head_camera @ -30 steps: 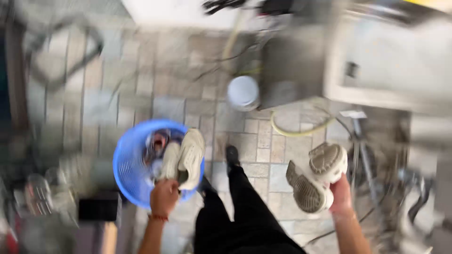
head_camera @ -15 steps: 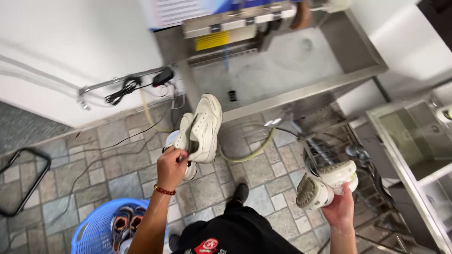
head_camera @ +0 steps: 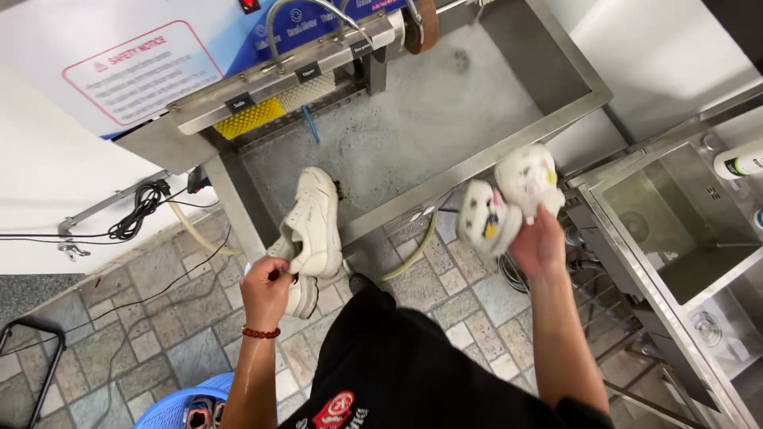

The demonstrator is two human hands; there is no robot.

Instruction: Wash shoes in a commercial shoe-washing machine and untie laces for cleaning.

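Two pairs carried: left hand (head_camera: 266, 290) fingers pinch cream sneakers (head_camera: 310, 230); right hand (head_camera: 540, 242) fingers grip clogs (head_camera: 509, 199). Risk: loose pinch, sneaker drops on tiled floor (head_camera: 159, 318) short of steel basin (head_camera: 413, 135).

sneakers (head_camera: 311, 226): cream-white | clogs (head_camera: 509, 199): white, coloured charms, blurred | basket (head_camera: 171, 409): blue | brush (head_camera: 250, 117): yellow | bracelet (head_camera: 261, 333): red

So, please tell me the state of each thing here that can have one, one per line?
left hand: closed on a pair of white sneakers, lifted off the floor
right hand: closed on a pair of white clogs, raised
steel wash basin: no shoes inside
yellow brush: mounted on the machine
blue basket: holds shoes
black cable: coiled, hanging
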